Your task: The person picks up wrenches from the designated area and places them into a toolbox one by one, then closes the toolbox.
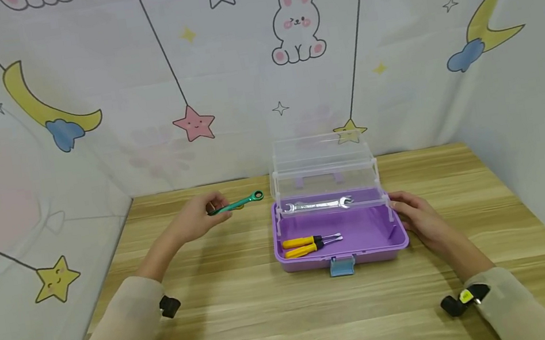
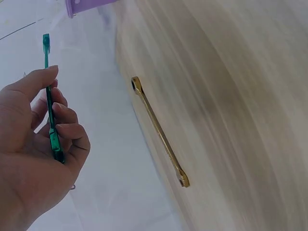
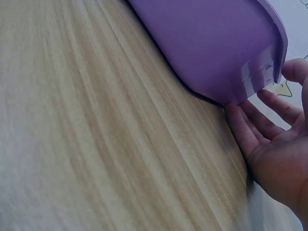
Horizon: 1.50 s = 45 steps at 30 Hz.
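My left hand (image 1: 201, 218) holds a green ratchet wrench (image 2: 50, 108) above the left part of the table, its ring end pointing toward the toolbox. Below it on the wood lies a gold double-ended wrench (image 2: 159, 132), mostly covered in the head view. The purple toolbox (image 1: 345, 259) stands with its clear lid raised. Inside it are a silver open-end wrench (image 1: 319, 205) toward the back and two yellow-handled screwdrivers (image 1: 302, 251) at the front left. With fingers fairly straight, my right hand (image 1: 426, 221) touches the box's right side near the back corner, thumb at the rim.
Clear folding trays (image 1: 326, 180) rise with the lid over the rear of the box. A light blue latch (image 1: 342, 266) hangs at its front. Behind the wooden table (image 1: 295, 329) and along both sides hangs a white cloth (image 1: 237, 70) with cartoon prints.
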{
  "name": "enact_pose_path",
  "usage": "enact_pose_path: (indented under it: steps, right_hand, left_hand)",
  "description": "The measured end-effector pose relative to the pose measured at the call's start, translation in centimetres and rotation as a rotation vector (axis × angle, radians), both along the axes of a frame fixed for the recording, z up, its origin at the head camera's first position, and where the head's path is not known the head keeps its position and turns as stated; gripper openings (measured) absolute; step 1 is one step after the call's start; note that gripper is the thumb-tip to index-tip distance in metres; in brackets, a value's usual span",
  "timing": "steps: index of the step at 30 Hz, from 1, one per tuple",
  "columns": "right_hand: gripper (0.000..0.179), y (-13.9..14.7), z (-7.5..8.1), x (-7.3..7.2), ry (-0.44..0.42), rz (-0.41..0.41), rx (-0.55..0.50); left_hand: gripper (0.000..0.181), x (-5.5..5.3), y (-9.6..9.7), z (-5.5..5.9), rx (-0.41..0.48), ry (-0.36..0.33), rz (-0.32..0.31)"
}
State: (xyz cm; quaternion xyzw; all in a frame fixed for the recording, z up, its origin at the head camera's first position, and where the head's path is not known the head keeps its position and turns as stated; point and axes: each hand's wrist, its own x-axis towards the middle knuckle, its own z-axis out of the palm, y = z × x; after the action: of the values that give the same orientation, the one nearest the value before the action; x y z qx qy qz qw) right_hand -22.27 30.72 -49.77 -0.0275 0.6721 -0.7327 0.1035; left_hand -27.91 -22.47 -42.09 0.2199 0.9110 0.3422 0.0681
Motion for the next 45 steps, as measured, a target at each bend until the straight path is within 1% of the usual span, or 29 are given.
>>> enact_pose_path:
  steps: [5,11,18,22,29,36,41,45]
  right_hand:
    - [0.020,0.0,0.0,0.0,0.004,0.006,-0.006]
    - [0.021,0.1,-0.1,-0.1,0.007,0.010,-0.005]
    - [0.020,0.2,-0.1,-0.1,0.009,0.014,-0.007]
    - [0.018,0.2,-0.1,-0.2,0.006,0.013,-0.011]
    - [0.018,0.2,-0.2,-0.3,0.008,0.014,-0.012]
    - [0.028,0.3,0.1,-0.3,-0.007,0.017,0.003]
    - [0.034,0.3,0.4,-0.3,-0.018,0.024,0.012]
    - [0.032,0.4,0.5,-0.2,-0.022,0.023,0.019]
  left_hand:
    - [0.017,-0.1,0.8,0.5,-0.014,0.021,-0.005]
    - [0.015,-0.2,2.0,0.8,-0.001,0.037,-0.028]
    - [0.013,-0.4,4.0,1.5,0.043,0.061,-0.057]
    - [0.013,-0.6,5.3,1.8,0.048,0.066,-0.068]
    - [0.015,-1.3,7.5,2.0,0.060,0.064,-0.101]
    - [0.018,-1.7,9.4,2.3,0.046,0.084,-0.135]
    - [0.018,-2.0,10.5,2.1,0.047,0.082,-0.158]
    - [0.016,-2.3,11.7,2.0,0.061,0.086,-0.182]
